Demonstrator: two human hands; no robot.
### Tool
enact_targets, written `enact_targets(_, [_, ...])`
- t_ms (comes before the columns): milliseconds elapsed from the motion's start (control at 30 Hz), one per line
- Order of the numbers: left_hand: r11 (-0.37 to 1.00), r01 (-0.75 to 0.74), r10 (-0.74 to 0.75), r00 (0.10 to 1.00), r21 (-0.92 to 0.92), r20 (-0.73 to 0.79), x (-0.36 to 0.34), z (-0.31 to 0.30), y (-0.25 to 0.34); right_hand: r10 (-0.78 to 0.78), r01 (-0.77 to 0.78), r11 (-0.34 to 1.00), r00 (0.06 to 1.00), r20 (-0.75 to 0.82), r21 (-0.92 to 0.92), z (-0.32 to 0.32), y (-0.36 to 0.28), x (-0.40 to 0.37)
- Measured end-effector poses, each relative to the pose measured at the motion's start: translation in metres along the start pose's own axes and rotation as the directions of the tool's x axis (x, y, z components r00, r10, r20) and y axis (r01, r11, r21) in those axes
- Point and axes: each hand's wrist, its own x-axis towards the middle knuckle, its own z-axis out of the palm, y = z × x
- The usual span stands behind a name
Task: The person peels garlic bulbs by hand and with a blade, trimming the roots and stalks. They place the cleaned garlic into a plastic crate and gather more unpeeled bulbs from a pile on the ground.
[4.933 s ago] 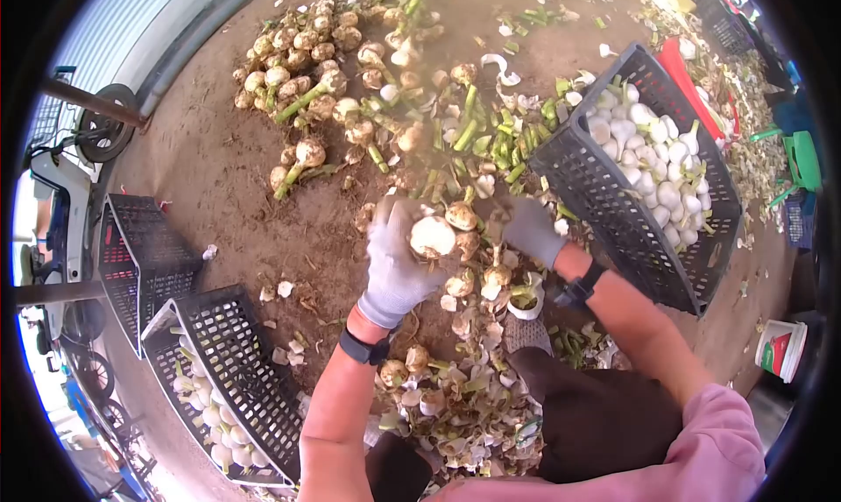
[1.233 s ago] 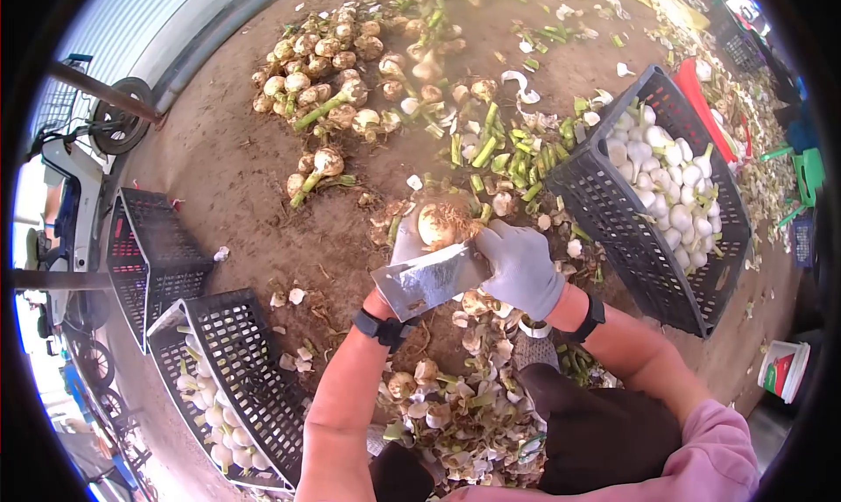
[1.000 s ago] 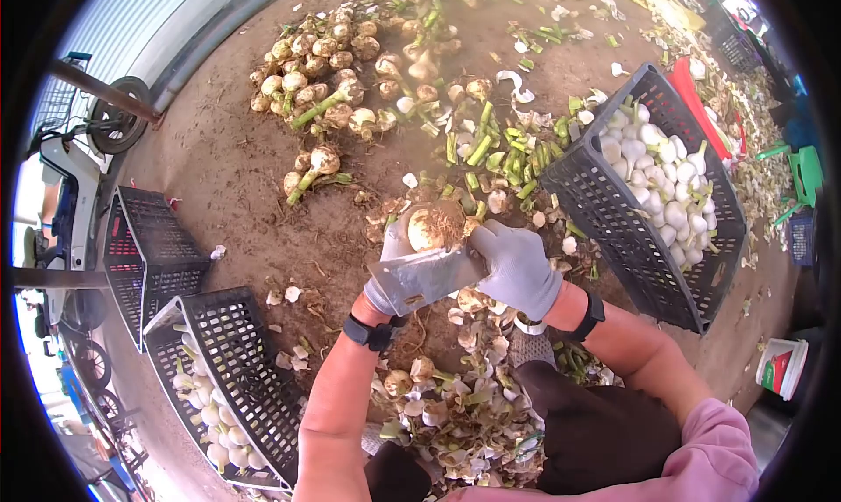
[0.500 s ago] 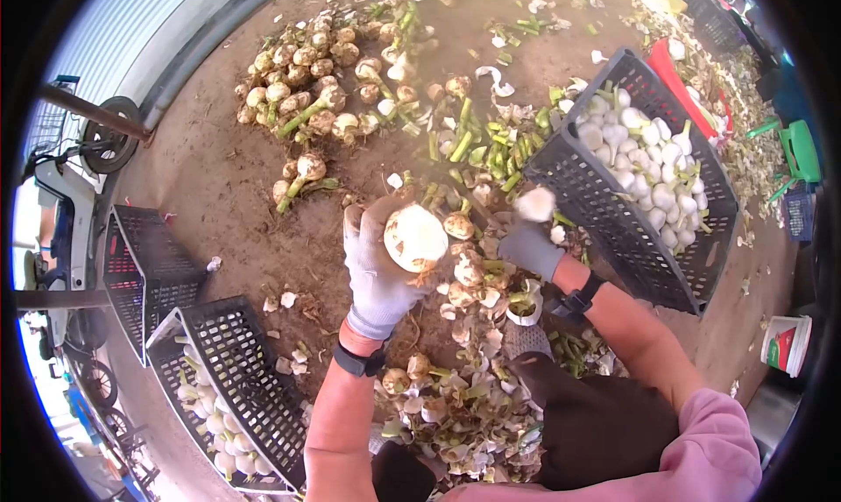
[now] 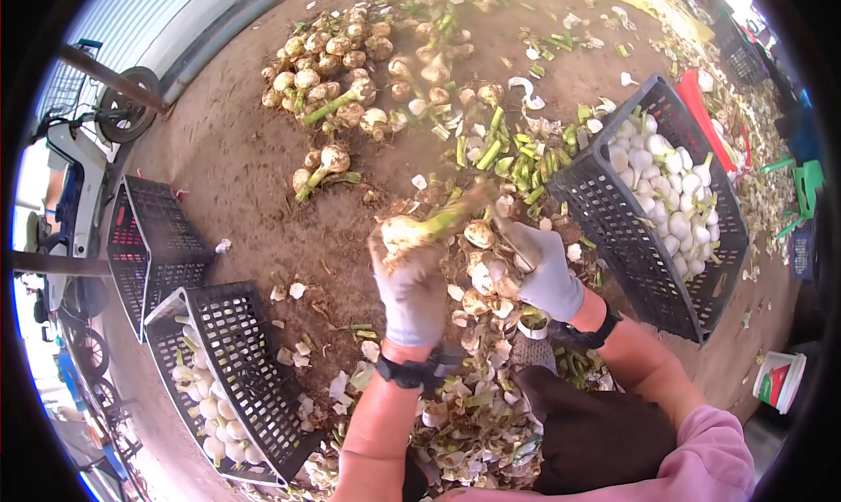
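My gloved left hand (image 5: 410, 296) is closed around a garlic bulb (image 5: 403, 233). Its long green stem (image 5: 455, 213) points up and right, smeared by motion. My gloved right hand (image 5: 545, 270) is closed on a thin dark tool that looks like a knife (image 5: 511, 236), largely hidden by the fingers. Just below and between both hands, several soil-stained garlic bulbs (image 5: 482, 279) lie on the ground. Peeled skins (image 5: 473, 414) cover the ground near my legs.
A black crate (image 5: 613, 230) of white trimmed bulbs stands at right. Another crate (image 5: 236, 327) with white bulbs is at lower left, beside a further black crate (image 5: 166, 257). Untrimmed bulbs (image 5: 324, 60) are piled ahead. Cut green stems (image 5: 526, 165) lie near the right crate.
The large trimmed white bulb has left my left hand, which now holds a bulb with its stem on. My right hand has turned and come nearer. The view has shifted slightly.
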Motion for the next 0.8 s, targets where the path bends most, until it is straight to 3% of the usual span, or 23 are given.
enact_targets(33, [0.997,0.076,-0.077,0.996,0.022,0.050,-0.011,0.014,0.006,-0.027,0.031,0.995,0.998,0.052,-0.092,-0.003,0.000,0.001])
enact_targets(100, [0.972,0.205,-0.225,0.953,0.116,0.200,-0.026,0.040,0.025,0.120,-0.109,0.976,0.992,0.048,-0.188,-0.006,0.110,0.002])
enact_targets(133, [0.953,0.239,-0.287,0.913,0.188,0.290,-0.025,0.041,0.033,0.200,-0.200,0.967,0.980,-0.012,-0.161,-0.010,0.121,-0.006])
enact_targets(167, [0.879,0.272,-0.426,0.816,0.391,0.390,-0.012,0.032,0.035,0.264,-0.269,0.957,0.962,-0.066,-0.107,-0.014,0.126,-0.008])
enact_targets(200, [0.783,0.224,-0.549,0.688,0.581,0.474,0.002,0.023,0.036,0.333,-0.337,0.941,0.938,-0.097,-0.030,-0.014,0.127,-0.009])
enact_targets(233, [0.694,-0.004,-0.578,0.593,0.720,0.561,0.024,0.004,0.037,0.382,-0.383,0.924,0.918,-0.109,0.019,-0.018,0.128,-0.009])
enact_targets(267, [0.502,-0.331,-0.451,0.688,0.799,0.569,0.055,-0.036,0.020,0.417,-0.413,0.909,0.901,-0.117,0.055,-0.019,0.127,-0.005])
enact_targets(300, [0.175,-0.535,-0.313,0.766,0.826,0.562,0.086,-0.075,0.004,0.398,-0.393,0.917,0.914,-0.077,0.070,-0.025,0.131,0.000])
enact_targets(333, [-0.264,-0.348,-0.066,0.937,0.899,0.343,0.122,-0.064,0.017,0.399,-0.394,0.916,0.914,-0.078,0.074,-0.025,0.133,0.005])
enact_targets(367, [-0.545,0.040,0.189,0.979,0.837,0.077,0.158,-0.053,0.030,0.393,-0.387,0.919,0.915,-0.088,0.077,-0.025,0.136,0.010])
enact_targets(400, [-0.563,0.135,0.291,0.956,0.816,0.043,0.194,-0.062,0.038,0.380,-0.373,0.924,0.919,-0.106,0.079,-0.028,0.139,0.015])
enact_targets(433, [-0.580,0.183,0.295,0.955,0.794,-0.004,0.224,-0.081,0.038,0.400,-0.390,0.916,0.908,-0.124,0.096,-0.028,0.143,0.017])
enact_targets(467, [-0.585,0.203,0.196,0.975,0.785,-0.106,0.234,-0.073,0.048,0.419,-0.406,0.907,0.897,-0.141,0.115,-0.027,0.143,0.020])
enact_targets(567, [-0.571,0.211,0.044,0.973,0.793,-0.228,0.247,-0.078,0.053,0.481,-0.472,0.867,0.877,-0.018,0.162,-0.036,0.146,0.025])
enact_targets(633, [-0.492,0.089,0.000,0.995,0.866,-0.102,0.230,-0.091,0.045,0.487,-0.476,0.847,0.873,0.018,0.237,-0.029,0.132,0.026])
enact_targets(700, [-0.462,-0.121,-0.119,0.990,0.878,0.073,0.201,-0.101,0.040,0.434,-0.432,0.899,0.901,-0.017,0.073,-0.023,0.138,0.027])
enact_targets(733, [-0.401,-0.189,-0.224,0.969,0.896,0.104,0.187,-0.105,0.037,0.375,-0.375,0.927,0.927,-0.023,0.015,-0.021,0.147,0.028])
enact_targets(800, [0.050,-0.076,-0.317,0.944,0.996,0.088,0.160,-0.115,0.026,0.347,-0.346,0.935,0.938,-0.003,-0.078,-0.019,0.134,0.029])
